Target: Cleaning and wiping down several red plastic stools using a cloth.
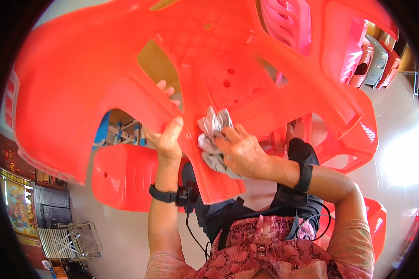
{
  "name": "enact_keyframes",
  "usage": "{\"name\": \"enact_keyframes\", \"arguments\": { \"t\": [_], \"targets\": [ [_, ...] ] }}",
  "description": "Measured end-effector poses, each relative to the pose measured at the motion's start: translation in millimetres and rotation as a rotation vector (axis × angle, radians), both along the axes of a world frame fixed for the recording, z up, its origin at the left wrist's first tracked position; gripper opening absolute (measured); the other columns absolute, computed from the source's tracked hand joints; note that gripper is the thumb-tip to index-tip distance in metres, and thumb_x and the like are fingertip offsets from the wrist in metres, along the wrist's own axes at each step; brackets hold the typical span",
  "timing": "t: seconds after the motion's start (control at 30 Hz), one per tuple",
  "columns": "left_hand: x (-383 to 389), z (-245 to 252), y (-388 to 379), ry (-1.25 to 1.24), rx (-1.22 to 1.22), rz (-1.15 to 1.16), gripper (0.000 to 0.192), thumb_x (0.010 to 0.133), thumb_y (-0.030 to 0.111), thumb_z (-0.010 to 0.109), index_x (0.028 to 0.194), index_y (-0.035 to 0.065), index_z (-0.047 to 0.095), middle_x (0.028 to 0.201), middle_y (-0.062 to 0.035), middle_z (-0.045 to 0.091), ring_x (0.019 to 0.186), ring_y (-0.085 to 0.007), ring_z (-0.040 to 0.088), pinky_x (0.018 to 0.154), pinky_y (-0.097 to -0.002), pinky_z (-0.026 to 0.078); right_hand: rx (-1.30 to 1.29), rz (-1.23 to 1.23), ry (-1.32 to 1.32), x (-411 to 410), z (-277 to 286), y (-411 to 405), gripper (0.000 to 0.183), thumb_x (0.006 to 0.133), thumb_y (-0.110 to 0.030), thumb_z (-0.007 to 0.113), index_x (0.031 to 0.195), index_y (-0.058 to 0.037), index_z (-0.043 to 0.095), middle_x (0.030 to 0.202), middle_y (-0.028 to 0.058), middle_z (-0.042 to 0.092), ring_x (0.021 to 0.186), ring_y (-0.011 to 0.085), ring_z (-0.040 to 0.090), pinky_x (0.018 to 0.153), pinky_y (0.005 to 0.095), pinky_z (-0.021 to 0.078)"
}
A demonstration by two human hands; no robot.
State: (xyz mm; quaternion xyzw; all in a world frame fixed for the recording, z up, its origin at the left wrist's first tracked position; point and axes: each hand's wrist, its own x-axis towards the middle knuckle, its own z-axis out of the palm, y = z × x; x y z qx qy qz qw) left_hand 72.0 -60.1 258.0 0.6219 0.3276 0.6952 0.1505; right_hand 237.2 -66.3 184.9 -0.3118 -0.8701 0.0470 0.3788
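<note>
A large red plastic chair (73, 80) is held up before me, tilted, with its legs and openings facing me. My left hand (166, 132) grips its edge beside a leg, thumb on the near side and fingertips showing through an opening. My right hand (242, 150) holds a crumpled grey-white cloth (213, 139) against the chair leg (213, 181) that points down towards my lap. The cloth bunches under my fingers and covers part of the leg. Straps circle both my wrists.
Red plastic stools or chairs (125, 178) stand on the tiled floor at left, and another (363, 129) at right. Stacked pink chairs (289, 24) and a grey one (376, 61) are at upper right. A metal folding rack (85, 240) and dark cabinet (54, 205) stand at lower left.
</note>
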Motion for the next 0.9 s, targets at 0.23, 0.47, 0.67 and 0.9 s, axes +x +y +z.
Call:
{"name": "enact_keyframes", "arguments": {
  "t": [0.23,0.47,0.67,0.9],
  "targets": [
    [-8,-4,-8,0.021,0.003,-0.019,0.066,0.063,0.005,0.054,0.126,-0.0047,0.037,0.126,-0.0233,0.043,0.106,-0.0277,0.049,0.083,-0.0363,0.045,0.082,0.171,-0.104,-25,11,47,0.018,0.067,-0.018,0.062,0.08,-0.0057,0.059,0.083,0.0139,0.05,0.081,0.0297,0.05,0.06,0.0373,0.0483],
    [-1,-9,-10,-0.022,-0.022,-0.048,0.068,0.067,0.01,0.058,0.129,-0.0031,0.033,0.126,-0.0212,0.041,0.106,-0.0276,0.047,0.084,-0.0367,0.043,0.098,-0.061,-0.379,-71,7,185,0.023,0.077,-0.019,0.056,0.093,-0.005,0.064,0.095,0.0135,0.055,0.089,0.0288,0.052,0.066,0.0379,0.0509],
    [-1,-12,-8,-0.096,-0.046,-0.038,0.077,0.07,0.015,0.063,0.134,-0.0027,0.025,0.125,-0.019,0.04,0.106,-0.0271,0.046,0.085,-0.0375,0.042,0.215,-0.39,-0.521,-56,-1,260,0.02,0.077,-0.015,0.057,0.094,-0.0069,0.064,0.102,0.0077,0.057,0.095,0.0243,0.051,0.065,0.0323,0.0479],
    [0,-8,-8,-0.07,-0.061,-0.064,0.074,0.07,0.015,0.062,0.132,-0.0024,0.026,0.124,-0.0183,0.04,0.106,-0.0267,0.046,0.086,-0.0372,0.042,-0.009,-0.569,-0.534,38,8,285,0.023,0.079,-0.022,0.056,0.101,-0.0223,0.063,0.104,0.0113,0.056,0.096,0.0286,0.052,0.077,0.0363,0.0469]
  ]
}}
